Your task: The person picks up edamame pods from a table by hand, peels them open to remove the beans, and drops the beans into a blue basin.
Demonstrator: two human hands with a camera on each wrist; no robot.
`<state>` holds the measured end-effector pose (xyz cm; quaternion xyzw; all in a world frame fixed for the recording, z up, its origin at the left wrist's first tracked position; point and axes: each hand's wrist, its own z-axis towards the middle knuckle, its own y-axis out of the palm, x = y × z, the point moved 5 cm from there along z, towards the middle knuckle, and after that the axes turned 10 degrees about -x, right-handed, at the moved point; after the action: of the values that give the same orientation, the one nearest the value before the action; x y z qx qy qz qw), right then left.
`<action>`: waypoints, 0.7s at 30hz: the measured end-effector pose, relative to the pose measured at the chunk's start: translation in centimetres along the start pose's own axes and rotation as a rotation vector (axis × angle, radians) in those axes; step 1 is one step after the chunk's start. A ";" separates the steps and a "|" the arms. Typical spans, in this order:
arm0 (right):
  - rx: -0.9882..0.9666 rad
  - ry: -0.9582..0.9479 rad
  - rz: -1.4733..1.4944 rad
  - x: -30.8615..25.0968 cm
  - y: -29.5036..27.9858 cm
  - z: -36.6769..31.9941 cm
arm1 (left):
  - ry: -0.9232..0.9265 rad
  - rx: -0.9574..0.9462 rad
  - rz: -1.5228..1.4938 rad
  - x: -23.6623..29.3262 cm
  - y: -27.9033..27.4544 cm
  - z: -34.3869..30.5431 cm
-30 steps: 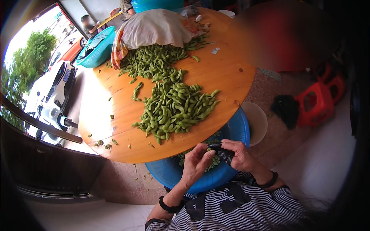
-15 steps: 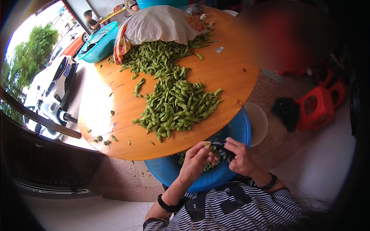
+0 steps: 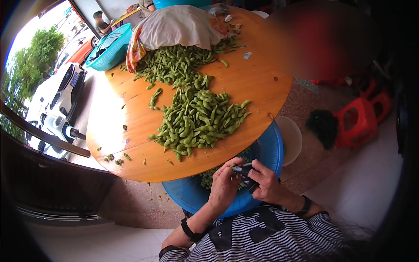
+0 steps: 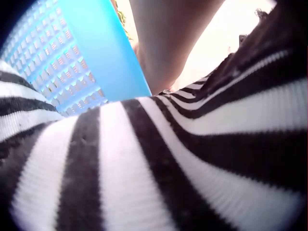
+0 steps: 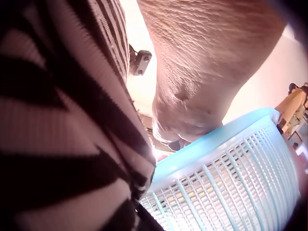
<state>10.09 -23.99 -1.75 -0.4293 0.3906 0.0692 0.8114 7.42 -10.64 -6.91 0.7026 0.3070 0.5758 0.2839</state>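
In the head view, my left hand [image 3: 223, 185] pinches a small green soybean pod [image 3: 234, 165] between thumb and fingers, over the blue basin [image 3: 176, 192]. Beside it my right hand [image 3: 266, 183] grips what look like black-handled scissors [image 3: 248, 169], their pale shiny end right at the left fingertips. Fingers hide much of the pod and the tool. Small green pieces [image 3: 208, 180] lie in the basin below. A heap of green soybean pods [image 3: 196, 120] spreads over the round wooden table [image 3: 257, 87]. Both wrist views show mainly forearm, striped shirt and the basin's slotted wall [image 5: 216, 187].
A pale cloth [image 3: 179, 28] covers the far part of the heap. A turquoise basket [image 3: 109, 50] stands at the table's far left. Under the right edge sits a pale bucket [image 3: 291, 139], and farther right a red stool [image 3: 358, 122]. Loose bits [image 3: 118, 161] lie near the left edge.
The hands came apart slightly half a second ago and are now close together again, the tool's end back at the left fingertips. The pod heap looks the same.
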 end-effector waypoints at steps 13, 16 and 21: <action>0.094 0.370 1.525 4.1 0.0 -0.2 | -0.082 -0.267 -0.119 0.5 1.5 0.5; 0.087 0.386 1.484 4.3 0.0 -0.4 | -0.095 -0.128 -0.019 1.0 2.2 0.2; 0.181 -0.036 0.031 0.3 -3.5 1.5 | -0.160 -0.081 0.228 -0.6 0.9 0.3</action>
<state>12.69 -25.05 0.79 -0.3468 0.3871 0.0538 0.8526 7.68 -11.69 -6.65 0.7645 0.1781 0.5583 0.2686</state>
